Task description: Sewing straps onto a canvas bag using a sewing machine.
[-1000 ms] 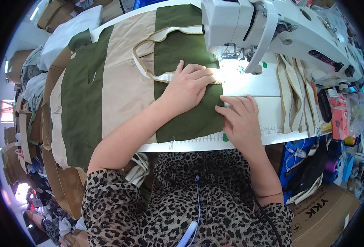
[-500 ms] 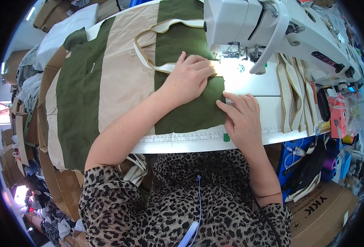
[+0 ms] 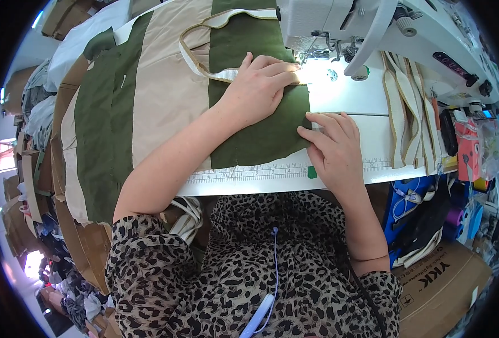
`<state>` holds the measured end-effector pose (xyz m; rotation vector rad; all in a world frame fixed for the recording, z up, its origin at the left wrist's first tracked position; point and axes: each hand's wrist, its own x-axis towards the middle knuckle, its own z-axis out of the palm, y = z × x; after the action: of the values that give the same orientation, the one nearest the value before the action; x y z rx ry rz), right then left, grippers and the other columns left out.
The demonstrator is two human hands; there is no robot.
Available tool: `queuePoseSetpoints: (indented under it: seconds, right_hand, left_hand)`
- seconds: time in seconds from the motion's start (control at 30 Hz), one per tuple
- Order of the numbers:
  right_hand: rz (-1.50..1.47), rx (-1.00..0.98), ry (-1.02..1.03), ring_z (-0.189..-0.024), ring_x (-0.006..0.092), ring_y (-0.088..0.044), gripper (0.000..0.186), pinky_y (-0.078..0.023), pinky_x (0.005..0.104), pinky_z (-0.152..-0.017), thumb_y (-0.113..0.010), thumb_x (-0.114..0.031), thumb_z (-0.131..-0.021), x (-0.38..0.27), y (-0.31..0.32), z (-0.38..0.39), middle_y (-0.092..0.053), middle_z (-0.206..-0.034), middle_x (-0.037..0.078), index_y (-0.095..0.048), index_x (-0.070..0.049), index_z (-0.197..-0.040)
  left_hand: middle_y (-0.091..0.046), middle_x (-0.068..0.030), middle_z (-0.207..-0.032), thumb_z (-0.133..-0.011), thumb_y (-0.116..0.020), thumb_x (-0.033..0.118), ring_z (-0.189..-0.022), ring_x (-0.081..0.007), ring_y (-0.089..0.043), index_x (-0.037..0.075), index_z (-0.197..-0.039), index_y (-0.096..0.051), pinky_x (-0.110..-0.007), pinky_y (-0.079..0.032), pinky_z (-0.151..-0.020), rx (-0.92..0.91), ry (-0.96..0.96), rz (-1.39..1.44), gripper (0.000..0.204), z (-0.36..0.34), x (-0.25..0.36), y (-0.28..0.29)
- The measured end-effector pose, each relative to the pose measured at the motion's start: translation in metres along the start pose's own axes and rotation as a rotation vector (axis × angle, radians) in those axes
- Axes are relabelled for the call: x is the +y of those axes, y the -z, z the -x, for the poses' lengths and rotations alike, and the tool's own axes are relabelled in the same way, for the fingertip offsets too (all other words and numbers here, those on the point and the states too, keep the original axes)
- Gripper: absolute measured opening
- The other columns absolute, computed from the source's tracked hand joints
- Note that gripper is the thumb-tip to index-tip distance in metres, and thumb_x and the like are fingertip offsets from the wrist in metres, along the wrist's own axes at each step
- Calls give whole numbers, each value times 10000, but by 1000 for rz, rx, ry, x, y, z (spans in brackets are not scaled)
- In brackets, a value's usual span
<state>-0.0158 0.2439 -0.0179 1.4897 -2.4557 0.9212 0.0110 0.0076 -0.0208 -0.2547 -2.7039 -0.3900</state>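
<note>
My left hand [image 3: 256, 84] rests with curved, spread fingers on a white, tan-edged webbing strap [image 3: 195, 61] under the lit presser area of the white sewing machine [image 3: 323, 19]. The strap loops leftward over an olive-and-beige striped fabric [image 3: 170, 96]. My right hand [image 3: 331, 146] lies lower right, fingertips touching the olive panel's right edge, thumb and fingers apart. What lies directly under my left fingertips at the needle is hidden by glare and the fingers.
More webbing strips [image 3: 410, 112] lie right of the machine bed, beside a pink box [image 3: 466, 152]. A printed ruler strip [image 3: 272, 172] runs along the table's front edge. Cardboard [image 3: 86, 253] and heaped cloth stand at left, and a large carton [image 3: 441, 293] sits lower right.
The whole view has shifted upward. The fabric's front edge has moved away from my body, uncovering more ruler. Both hands have moved slightly with it, keeping much the same posture.
</note>
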Motion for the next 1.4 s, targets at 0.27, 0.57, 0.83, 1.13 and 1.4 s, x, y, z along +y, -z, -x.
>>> queuePoseSetpoints:
  seconds: [0.27, 0.57, 0.83, 1.13, 1.4]
  right_hand:
    - [0, 37, -42, -1165, 228, -560, 233, -371, 427, -1040, -716, -102, -824, 4, -4, -8, -658, -1229, 2, -748, -125, -1053]
    - [33, 31, -106, -1153, 204, -560, 280, -375, 405, -1015, -697, -83, -823, 5, -8, -11, -648, -1280, -31, -749, -143, -1092]
    - [66, 17, -93, -1176, 214, -542, 365, -367, 411, -1037, -665, -64, -813, 3, -8, -11, -627, -1329, -26, -725, -139, -1164]
    - [62, 16, -95, -1193, 222, -534, 376, -361, 423, -1060, -655, -72, -814, 1, -7, -8, -616, -1345, -4, -714, -122, -1183]
    - [-156, 85, -81, -1194, 250, -568, 347, -374, 427, -1069, -565, 19, -803, 5, -3, -13, -653, -1268, 54, -703, -77, -1107]
  left_hand:
    - [-692, -54, -1223, -860, -612, 11, -1178, -273, -602, 95, -1070, -716, -519, -463, -1010, 33, -15, 4, 249, -10, -13, -1]
    - [-717, -66, -1132, -861, -609, 9, -1122, -274, -621, 67, -1080, -721, -409, -482, -1012, 101, -51, -20, 253, -17, -25, -10]
    - [-719, -64, -1119, -858, -609, 20, -1121, -264, -625, 78, -1071, -729, -411, -482, -956, 113, -40, -38, 251, -20, -25, -10]
    - [-722, -62, -1095, -867, -612, 24, -1106, -251, -632, 102, -1055, -745, -389, -463, -949, 125, -27, -22, 242, -18, -24, -12]
    - [-697, -54, -1204, -905, -591, 52, -1195, -272, -602, 115, -1097, -713, -558, -429, -1049, 158, 106, -74, 236, -2, -18, -10]
